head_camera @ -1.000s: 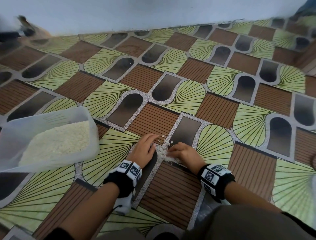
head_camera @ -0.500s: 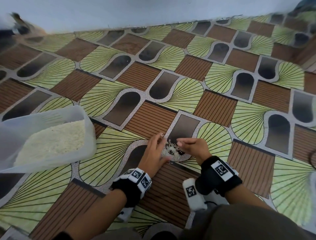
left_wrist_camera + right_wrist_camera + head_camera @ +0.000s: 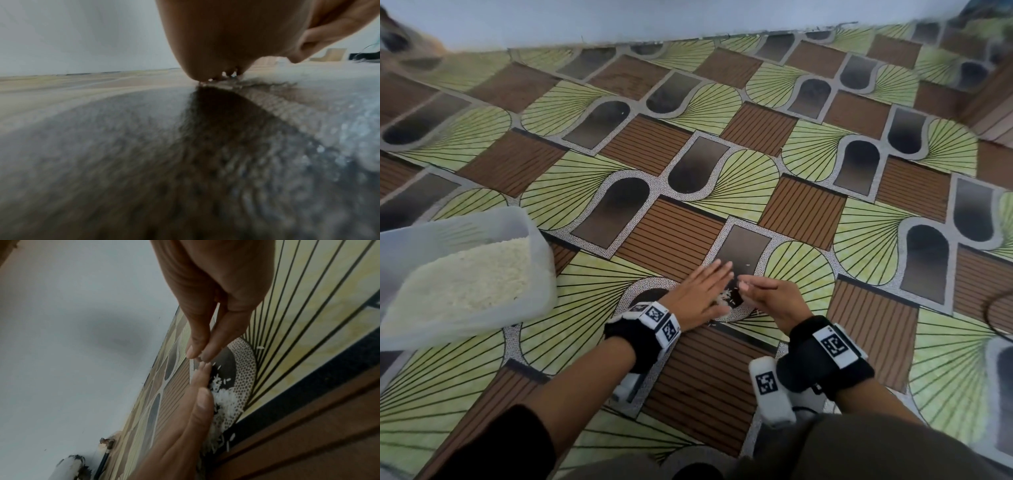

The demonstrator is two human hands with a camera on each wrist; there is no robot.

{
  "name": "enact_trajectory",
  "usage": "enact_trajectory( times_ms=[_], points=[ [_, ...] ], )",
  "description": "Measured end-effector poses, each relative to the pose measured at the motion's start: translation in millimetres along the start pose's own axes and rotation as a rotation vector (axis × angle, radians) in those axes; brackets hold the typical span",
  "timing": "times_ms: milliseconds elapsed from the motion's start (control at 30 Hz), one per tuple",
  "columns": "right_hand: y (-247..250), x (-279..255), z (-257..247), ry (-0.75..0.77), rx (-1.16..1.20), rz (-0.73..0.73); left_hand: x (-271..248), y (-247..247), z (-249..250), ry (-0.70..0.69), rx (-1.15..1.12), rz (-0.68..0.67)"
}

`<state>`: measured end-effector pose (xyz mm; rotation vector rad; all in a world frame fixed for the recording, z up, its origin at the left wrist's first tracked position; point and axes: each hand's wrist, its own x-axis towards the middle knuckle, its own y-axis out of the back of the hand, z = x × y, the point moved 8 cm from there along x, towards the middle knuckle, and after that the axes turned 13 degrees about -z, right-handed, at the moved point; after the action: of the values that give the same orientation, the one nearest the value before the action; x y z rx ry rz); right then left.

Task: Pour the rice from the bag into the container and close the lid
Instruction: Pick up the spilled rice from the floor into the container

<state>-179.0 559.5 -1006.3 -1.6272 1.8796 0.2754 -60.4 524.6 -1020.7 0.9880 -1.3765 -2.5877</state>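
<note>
A clear plastic container [image 3: 543, 274] stands on the floor at the left, with no lid on it, partly filled with white rice [image 3: 465, 277]. A small heap of spilled rice [image 3: 725, 298] lies on the patterned floor between my hands. My left hand [image 3: 702, 294] rests on its edge with straight fingers against the heap's left side. My right hand [image 3: 767, 294] faces it from the right, fingers straight and together, slightly cupped. In the right wrist view the fingertips [image 3: 203, 352] nearly meet the left hand [image 3: 191, 410] over the spilled rice [image 3: 224, 400]. No bag is in view.
Patterned vinyl floor [image 3: 688, 144] runs to a pale wall [image 3: 619, 17] at the back. A translucent object [image 3: 1000, 394] and a dark cable [image 3: 993, 315] sit at the right edge. My knees [image 3: 859, 452] fill the bottom. Stray grains [image 3: 747, 264] lie ahead of my hands.
Both hands have slid forward and turned onto their edges. The left fingers have straightened. The scattered rice is now drawn into a tighter heap between the palms.
</note>
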Motion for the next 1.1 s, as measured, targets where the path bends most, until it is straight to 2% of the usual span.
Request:
enact_trajectory(
  times_ms=[133, 233, 300, 400, 667, 867, 1033, 1100],
  points=[
    [5.5, -1.4, 1.5, 0.013, 0.006, 0.019, -4.2, -7.1, 10.1, -0.132, 0.045, 0.005],
    [7.5, -2.9, 3.4, 0.007, 0.008, 0.027, -20.3, 1.9, 15.8, -0.253, -0.107, 0.152],
    [6.6, -4.3, 4.7, 0.004, 0.011, 0.026, -31.1, 6.0, 15.6, -0.292, -0.108, 0.264],
    [4.3, -6.0, 5.4, -0.001, -0.004, 0.024, -42.4, 16.1, 9.0, -0.253, -0.127, 0.38],
    [-8.0, -13.4, 7.2, -0.006, -0.065, 0.002, -49.0, 23.0, 3.1, -0.132, -0.173, 0.476],
    [-23.4, -17.0, -2.5, -0.001, -0.1, -0.027, -73.4, 35.7, -17.3, 0.056, -0.612, 0.659],
    [-60.1, -21.1, -37.6, 0.016, -0.102, -0.126, -122.0, 57.6, -30.3, 0.214, -0.82, 0.835],
    [-84.6, -23.3, -58.7, 0.017, -0.11, -0.188, -150.2, 70.9, -34.9, 0.221, -0.863, 0.924]
  ],
)
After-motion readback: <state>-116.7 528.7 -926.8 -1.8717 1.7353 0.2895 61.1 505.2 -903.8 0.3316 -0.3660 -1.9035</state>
